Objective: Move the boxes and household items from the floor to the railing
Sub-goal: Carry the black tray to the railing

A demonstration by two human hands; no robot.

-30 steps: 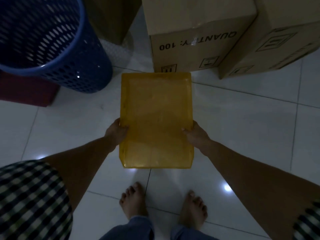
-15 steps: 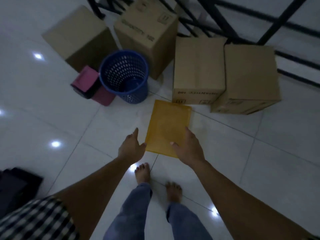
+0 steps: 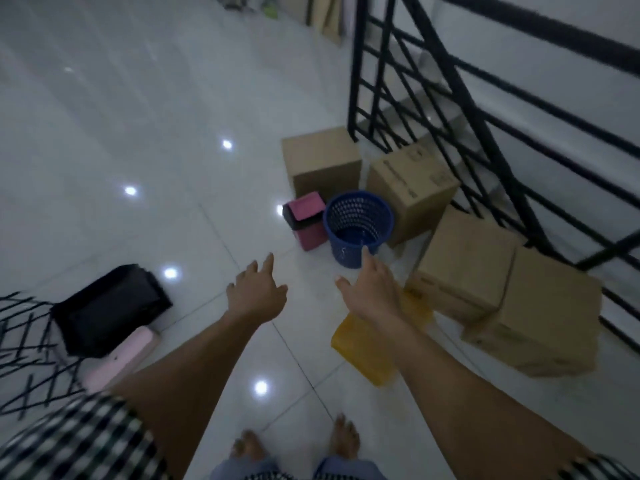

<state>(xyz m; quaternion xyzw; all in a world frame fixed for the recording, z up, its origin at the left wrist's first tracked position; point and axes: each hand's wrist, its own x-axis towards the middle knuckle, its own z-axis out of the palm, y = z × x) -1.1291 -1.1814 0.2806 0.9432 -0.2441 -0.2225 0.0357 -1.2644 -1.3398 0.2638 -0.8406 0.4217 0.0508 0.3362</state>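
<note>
A yellow plastic tray (image 3: 367,348) lies flat on the white tiled floor, partly hidden under my right forearm. My right hand (image 3: 372,292) hangs above its far end, fingers spread, holding nothing. My left hand (image 3: 258,294) is out over bare floor to the left, also empty with loose fingers. Several cardboard boxes (image 3: 464,265) stand in a row along the black metal railing (image 3: 460,109). A blue perforated basket (image 3: 358,226) and a pink bin with a black lid (image 3: 306,220) stand in front of the boxes.
A black tray (image 3: 110,306) and a pale pink box (image 3: 121,358) lie on the floor at the left, beside a black wire rack (image 3: 24,351). Stairs drop away behind the railing. My bare feet (image 3: 294,445) are at the bottom edge.
Both hands let go of the yellow tray, which now lies on the floor by the boxes. I have stood up and my view has swung left.
</note>
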